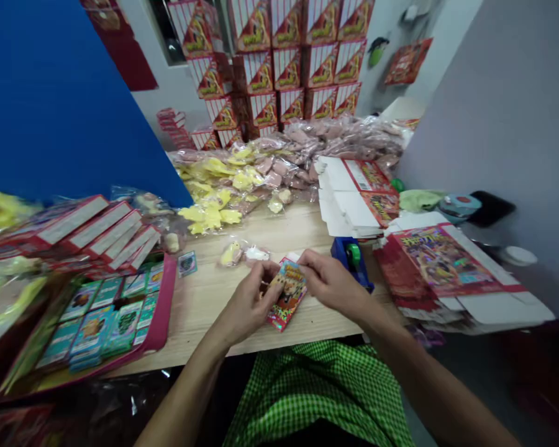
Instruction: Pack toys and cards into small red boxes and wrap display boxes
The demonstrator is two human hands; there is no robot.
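Near the table's front edge, both hands are on a small shiny printed carton (289,288), red and blue with cartoon pictures. My left hand (254,298) grips its left side, thumb across the printed face. At the top right corner, the fingers of my right hand (323,279) are pinched by a pale flap. Whether anything is inside the carton cannot be seen. Just beyond the hands lie a yellow bagged toy (231,253) and a white bagged toy (257,254). A small teal card (187,264) is flat on the table to the left.
A pink-rimmed tray (168,304) of card stacks stands left, with red boxes (97,230) behind. At right are a blue tape dispenser (354,261) and flattened cartons (447,261). Bagged yellow and pink pieces (279,167) pile up before stacked display boxes (289,68).
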